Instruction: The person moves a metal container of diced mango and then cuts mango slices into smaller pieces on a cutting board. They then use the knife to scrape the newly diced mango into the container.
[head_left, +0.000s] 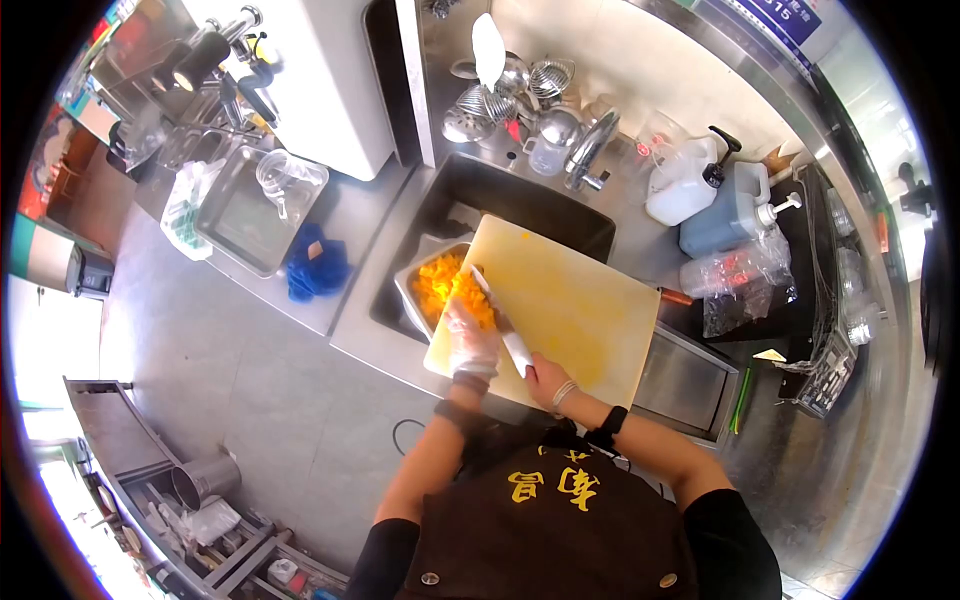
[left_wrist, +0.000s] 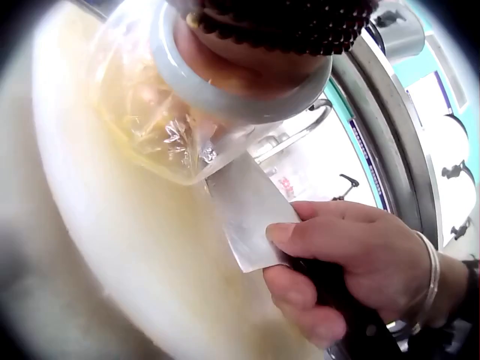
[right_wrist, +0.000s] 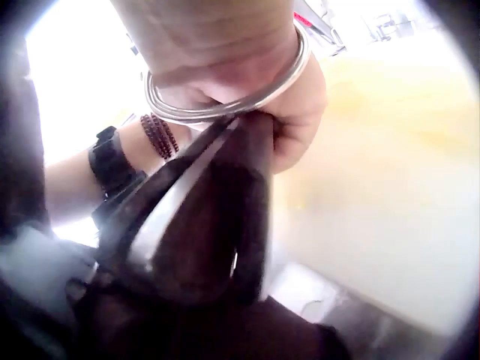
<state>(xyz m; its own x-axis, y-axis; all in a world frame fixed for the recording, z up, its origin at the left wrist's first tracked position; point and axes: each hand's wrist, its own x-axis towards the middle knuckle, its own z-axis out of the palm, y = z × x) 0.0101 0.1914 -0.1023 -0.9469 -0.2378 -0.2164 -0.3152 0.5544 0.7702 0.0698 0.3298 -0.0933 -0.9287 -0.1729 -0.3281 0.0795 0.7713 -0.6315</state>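
A yellowed white cutting board [head_left: 590, 300] lies at a slant across the sink. My right hand [head_left: 548, 382] grips the black handle of a kitchen knife [left_wrist: 251, 214], its thumb against the broad blade. In a clear plastic glove, my left hand [head_left: 473, 345] reaches to a heap of diced orange-yellow fruit [head_left: 468, 296] on the board's left edge, beside the blade. Its fingertips are at the heap, partly hidden by the crumpled glove. Below that edge, a white container [head_left: 407, 290] holds more of the diced fruit [head_left: 433, 284].
The dark sink [head_left: 540, 190] surrounds the container, with a faucet [head_left: 592, 150] behind. Pump bottles [head_left: 685, 185] stand at the back right. Left of the sink are a blue cloth [head_left: 316, 266] and a metal tray [head_left: 240, 225]. Another brown handle [head_left: 676, 296] pokes out by the board's right corner.
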